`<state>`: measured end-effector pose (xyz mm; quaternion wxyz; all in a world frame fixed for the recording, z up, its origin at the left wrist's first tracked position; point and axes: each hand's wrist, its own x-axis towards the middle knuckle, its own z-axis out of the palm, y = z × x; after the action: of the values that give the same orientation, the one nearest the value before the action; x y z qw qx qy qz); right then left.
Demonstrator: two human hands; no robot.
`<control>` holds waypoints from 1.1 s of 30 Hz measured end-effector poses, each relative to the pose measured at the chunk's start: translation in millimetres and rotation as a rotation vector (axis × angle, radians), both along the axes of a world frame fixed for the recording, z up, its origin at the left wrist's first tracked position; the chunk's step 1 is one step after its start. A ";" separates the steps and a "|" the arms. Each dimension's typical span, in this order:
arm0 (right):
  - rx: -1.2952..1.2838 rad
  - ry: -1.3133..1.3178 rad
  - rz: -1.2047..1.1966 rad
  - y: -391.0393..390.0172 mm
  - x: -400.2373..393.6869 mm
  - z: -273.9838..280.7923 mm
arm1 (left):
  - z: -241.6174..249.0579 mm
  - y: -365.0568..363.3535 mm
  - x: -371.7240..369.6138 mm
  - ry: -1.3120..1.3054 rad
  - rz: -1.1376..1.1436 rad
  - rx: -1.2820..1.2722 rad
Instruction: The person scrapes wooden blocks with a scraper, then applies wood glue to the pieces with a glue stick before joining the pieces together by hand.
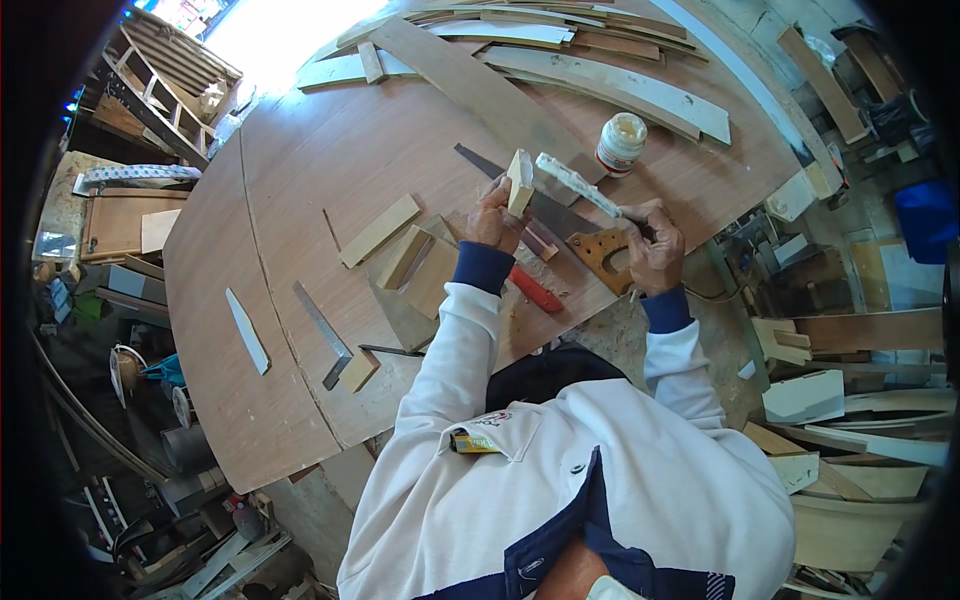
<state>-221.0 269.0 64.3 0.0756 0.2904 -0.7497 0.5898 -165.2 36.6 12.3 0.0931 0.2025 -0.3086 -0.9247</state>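
Note:
My left hand [492, 220] grips a small wooden block [520, 183] and holds it up over the table, a pale face turned toward the right. In my right hand [655, 246] is a stick [578, 184] thickly coated in white glue, its coated end close to the block. Behind the stick stands an open glue jar [621, 146] with white residue on its rim. Beneath my hands a handsaw [598, 256] with a wooden handle lies across the table, beside a red-handled tool [536, 290]. Several wood pieces [381, 231] rest left of my left hand.
The wooden table [215, 300] carries a try square [326, 338] and a thin white strip [246, 331] on its left side. Long boards [600, 75] are piled along the far edge. Offcuts [850, 430] are stacked on the right, beyond the table.

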 end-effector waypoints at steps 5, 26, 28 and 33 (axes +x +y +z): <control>0.084 0.124 -0.078 -12.5 -14.3 -6.9 | 22.1 14.0 6.7 -0.042 0.042 0.023; 0.151 0.172 -0.103 -12.3 -12.5 -12.8 | 31.8 23.6 8.8 -0.060 0.014 -0.016; 0.137 0.215 -0.054 -11.4 -11.5 -13.6 | 30.5 22.7 8.0 -0.045 0.032 0.005; 0.148 0.154 0.001 -3.3 10.6 3.6 | 18.8 12.1 6.7 -0.066 0.093 0.009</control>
<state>-210.4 265.7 67.9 0.1111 0.3399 -0.7830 0.5089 -158.5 48.7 31.2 0.1247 0.2475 -0.2977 -0.9135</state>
